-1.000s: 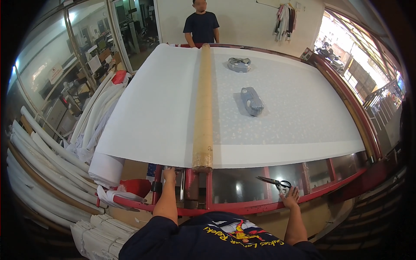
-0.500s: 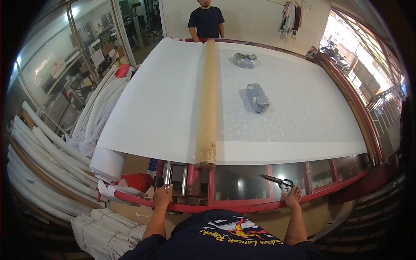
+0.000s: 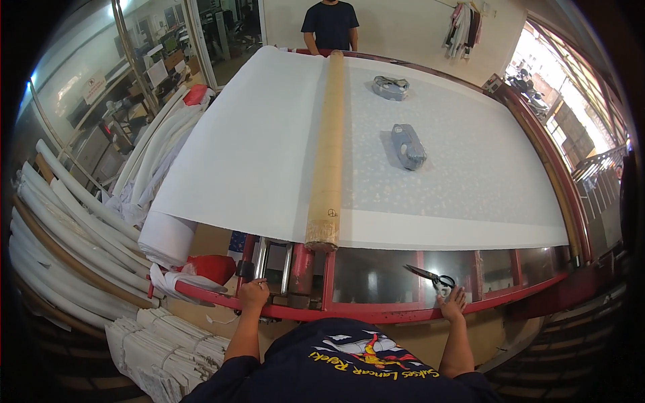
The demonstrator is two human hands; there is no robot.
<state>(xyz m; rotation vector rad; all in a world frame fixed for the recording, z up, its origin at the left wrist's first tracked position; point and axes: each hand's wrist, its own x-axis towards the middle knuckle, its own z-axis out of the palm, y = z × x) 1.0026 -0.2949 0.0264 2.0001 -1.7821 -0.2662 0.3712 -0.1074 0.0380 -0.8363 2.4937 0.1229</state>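
My left hand (image 3: 254,295) is at the red frame's near edge, beside the ends of the shiny metal rollers (image 3: 261,258). Its fingers are curled; what they close round is hidden. My right hand (image 3: 453,303) lies on the red near rail (image 3: 396,315) with its fingers spread. Just beyond its fingertips is a pair of black-handled scissors (image 3: 430,275), blades pointing left. White fabric (image 3: 248,141) covers the frame, and a long tan cardboard tube (image 3: 326,154) lies across it, front to back. Right of the tube, two grey wrapped weights (image 3: 408,147) rest on a translucent patterned sheet (image 3: 470,161).
Across the frame stands a person in a dark shirt (image 3: 330,27), one hand at the far edge. Long white-wrapped rolls (image 3: 74,248) are stacked at the left, near a red bundle (image 3: 213,270). Tied white bundles (image 3: 161,349) lie at the lower left. A bar (image 3: 537,154) bounds the right side.
The view has shifted a little, so the far part of the frame sits higher and farther right. Both hands keep their places, and the scissors have not moved.
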